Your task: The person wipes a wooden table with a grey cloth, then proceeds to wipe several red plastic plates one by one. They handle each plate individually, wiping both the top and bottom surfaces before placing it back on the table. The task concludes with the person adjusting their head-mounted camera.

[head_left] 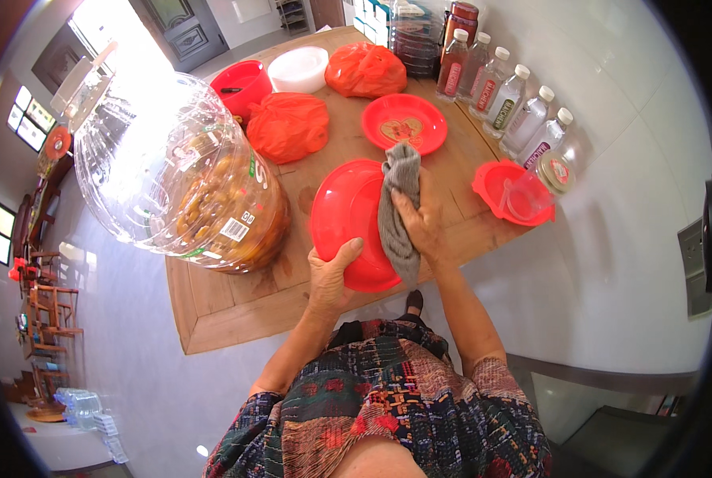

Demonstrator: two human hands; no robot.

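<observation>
A shiny red plastic plate (346, 215) is held up over the near edge of the wooden table, its underside seemingly toward me. My left hand (332, 272) grips its lower left rim, thumb on the surface. In my right hand (421, 219) is a bunched grey cloth (400, 207), pressed against the plate's right side and hanging below the fingers. Beyond it, a second red plate (404, 124) with a printed heart-shaped pattern lies on the table. To the right, a red basin (506, 188) with a small lidded clear jar (541, 185) sits at the table's edge.
On the wooden table (236, 307), a large clear jar (188, 179) of brownish food stands left. Red plastic bags (287, 127), a white container stack (298, 68) and a red bowl (240, 84) are farther back. Several capped bottles (506, 99) line the right edge by the wall.
</observation>
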